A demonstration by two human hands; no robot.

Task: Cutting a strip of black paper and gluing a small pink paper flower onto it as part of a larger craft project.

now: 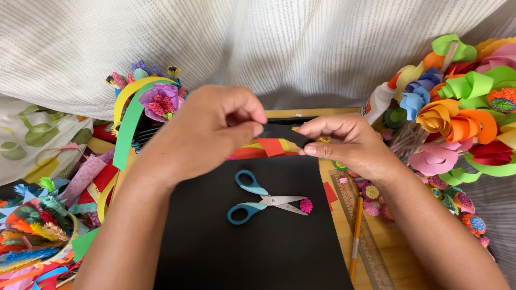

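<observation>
Below our forearms lies the black paper sheet (258, 247) with blue-handled scissors (263, 201) on it. Above it, our left hand (209, 131) and right hand (349, 145) pinch a red paper strip (271, 146) between fingertips; we judge we're mid-roll, needing steady tension

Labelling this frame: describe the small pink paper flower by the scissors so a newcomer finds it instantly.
Start at the black paper sheet in the middle of the wooden table, below both hands. On it lie blue-handled scissors; the small pink fringed paper flower sits at their blade tips. It alone rests on black; other flowers crowd the ruler to the right.
</observation>
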